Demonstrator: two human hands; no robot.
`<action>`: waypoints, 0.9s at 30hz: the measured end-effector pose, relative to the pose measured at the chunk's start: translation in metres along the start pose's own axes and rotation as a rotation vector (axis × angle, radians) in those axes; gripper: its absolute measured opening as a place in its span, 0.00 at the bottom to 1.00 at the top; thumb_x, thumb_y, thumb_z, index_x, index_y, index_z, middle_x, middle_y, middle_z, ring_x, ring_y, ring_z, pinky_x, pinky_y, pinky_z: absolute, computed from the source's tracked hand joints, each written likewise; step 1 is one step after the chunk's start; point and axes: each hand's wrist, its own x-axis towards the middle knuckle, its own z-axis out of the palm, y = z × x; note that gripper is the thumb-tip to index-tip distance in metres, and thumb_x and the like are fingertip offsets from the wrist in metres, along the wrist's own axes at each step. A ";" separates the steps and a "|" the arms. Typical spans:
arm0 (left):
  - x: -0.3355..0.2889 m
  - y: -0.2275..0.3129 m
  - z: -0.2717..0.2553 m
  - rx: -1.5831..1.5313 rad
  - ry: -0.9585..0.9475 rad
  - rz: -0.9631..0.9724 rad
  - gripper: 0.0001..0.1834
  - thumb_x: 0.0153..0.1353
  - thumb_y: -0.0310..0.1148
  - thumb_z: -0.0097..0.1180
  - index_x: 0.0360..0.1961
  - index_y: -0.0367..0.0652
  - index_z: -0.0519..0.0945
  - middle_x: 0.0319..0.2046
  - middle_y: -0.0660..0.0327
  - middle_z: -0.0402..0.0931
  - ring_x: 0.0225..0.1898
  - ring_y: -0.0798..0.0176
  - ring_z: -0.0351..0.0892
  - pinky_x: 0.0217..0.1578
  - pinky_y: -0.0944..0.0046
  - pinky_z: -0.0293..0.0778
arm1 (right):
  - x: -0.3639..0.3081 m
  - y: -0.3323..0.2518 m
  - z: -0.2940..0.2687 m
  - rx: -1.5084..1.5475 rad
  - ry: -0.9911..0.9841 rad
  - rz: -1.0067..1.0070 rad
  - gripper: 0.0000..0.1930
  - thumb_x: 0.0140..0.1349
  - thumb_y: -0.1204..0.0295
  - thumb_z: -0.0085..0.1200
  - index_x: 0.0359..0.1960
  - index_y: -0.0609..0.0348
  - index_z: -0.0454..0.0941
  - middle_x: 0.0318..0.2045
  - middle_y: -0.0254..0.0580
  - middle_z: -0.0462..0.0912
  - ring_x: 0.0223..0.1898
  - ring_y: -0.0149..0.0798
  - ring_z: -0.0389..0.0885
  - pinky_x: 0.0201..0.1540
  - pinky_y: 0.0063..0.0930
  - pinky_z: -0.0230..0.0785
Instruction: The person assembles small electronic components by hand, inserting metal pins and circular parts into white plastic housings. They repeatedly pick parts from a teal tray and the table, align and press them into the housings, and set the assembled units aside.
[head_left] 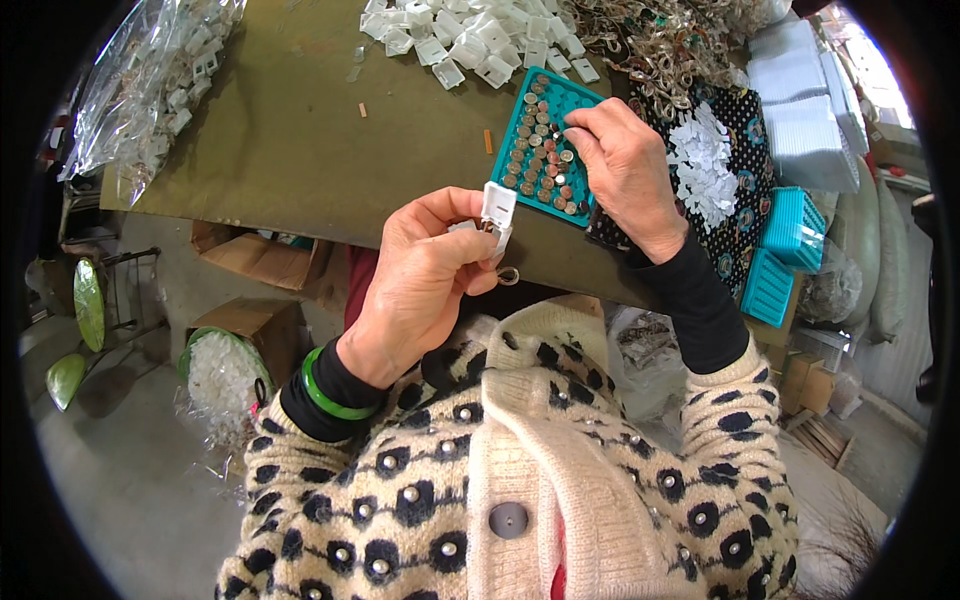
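My left hand [415,255] is closed around a small white plastic case [499,204] with its lid raised. A small metal ring or loop [508,276] hangs just below that hand's fingers. To the right, my right hand [625,160] reaches over a teal plastic tray [572,95], thumb and forefinger pinched together. Whatever lies between those fingertips is too small to make out. Rows of small round, coin-like pieces [535,140] in silver, bronze and reddish tones fill much of the tray's left and near parts.
White cases [480,40] lie heaped at the table's far side. Beyond the tray are tangled cords [660,40]; white paper slips [705,165] sit on dark patterned cloth. Stacked teal trays [790,230] stand at right. A clear bag [150,90] occupies the far left.
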 end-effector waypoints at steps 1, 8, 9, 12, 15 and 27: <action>0.001 0.000 0.000 0.009 0.007 0.001 0.08 0.53 0.16 0.52 0.33 0.38 0.77 0.28 0.61 0.75 0.24 0.70 0.70 0.19 0.72 0.62 | 0.000 0.000 0.001 -0.032 0.011 -0.033 0.04 0.57 0.78 0.58 0.34 0.60 0.78 0.32 0.43 0.76 0.36 0.47 0.79 0.36 0.37 0.73; 0.002 -0.001 -0.001 -0.014 0.025 0.020 0.08 0.51 0.17 0.50 0.32 0.40 0.77 0.28 0.62 0.73 0.23 0.69 0.68 0.19 0.72 0.60 | 0.000 -0.002 -0.002 -0.023 -0.031 -0.073 0.05 0.57 0.80 0.57 0.33 0.62 0.75 0.33 0.43 0.76 0.36 0.47 0.79 0.37 0.36 0.73; 0.002 -0.001 -0.001 -0.034 0.029 0.018 0.08 0.51 0.17 0.51 0.32 0.40 0.77 0.28 0.62 0.73 0.23 0.69 0.68 0.19 0.72 0.61 | 0.001 -0.002 -0.004 0.003 -0.048 -0.050 0.05 0.57 0.80 0.57 0.33 0.62 0.74 0.33 0.44 0.76 0.36 0.47 0.79 0.38 0.35 0.74; 0.002 -0.002 -0.001 -0.028 0.058 0.015 0.08 0.53 0.17 0.52 0.34 0.39 0.77 0.29 0.62 0.74 0.24 0.69 0.69 0.20 0.71 0.62 | 0.003 -0.003 -0.007 0.067 -0.054 -0.085 0.06 0.56 0.82 0.56 0.35 0.63 0.75 0.34 0.44 0.76 0.36 0.47 0.79 0.38 0.35 0.74; 0.003 -0.002 0.000 -0.010 0.041 0.022 0.09 0.55 0.18 0.55 0.39 0.36 0.78 0.31 0.60 0.77 0.26 0.68 0.73 0.23 0.70 0.69 | 0.006 -0.003 -0.001 -0.011 -0.010 -0.236 0.10 0.54 0.83 0.54 0.38 0.64 0.77 0.33 0.44 0.76 0.35 0.48 0.79 0.39 0.35 0.74; -0.005 0.007 0.002 0.055 0.028 0.092 0.18 0.58 0.17 0.60 0.51 0.30 0.77 0.38 0.52 0.81 0.37 0.56 0.86 0.37 0.62 0.86 | 0.021 0.004 -0.002 -0.067 -0.179 -0.209 0.05 0.58 0.81 0.52 0.35 0.63 0.77 0.34 0.46 0.77 0.35 0.48 0.81 0.36 0.37 0.75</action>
